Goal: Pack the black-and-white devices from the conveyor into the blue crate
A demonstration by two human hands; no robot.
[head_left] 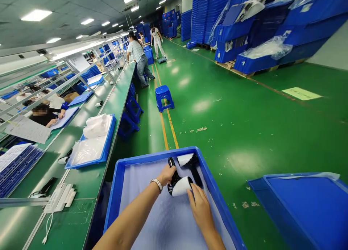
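From the head camera we see a big blue bin (pixel 119 177) right in front of us, and we use it as our marker for everything else. A pale sheet lines its bottom.

Inside the blue bin, near its far wall, lies a black and white device (pixel 179 184). Our left hand (pixel 166 174) is curled around the black end of this device and grips it. A beaded bracelet (pixel 157 184) sits on that wrist. Our right hand (pixel 200 206) rests against the white end of the same device, with the fingers partly bent and touching it; we cannot tell if they close fully around it.

A second device (pixel 189 160) of the same kind lies just behind the first one, closer to the far wall of the blue bin.

To the left of the blue bin runs a long green surface (pixel 89 181). On it sits a flat blue tray (pixel 92 148) with clear plastic bags.

To the right of the blue bin, on the green floor (pixel 244 116), stands another blue crate (pixel 307 206).

Beyond the blue bin, a small blue stool (pixel 164 97) stands on the floor. Farther off, a person (pixel 139 59) stands beside the long surface, and tall stacks of blue crates (pixel 209 14) fill the far right.
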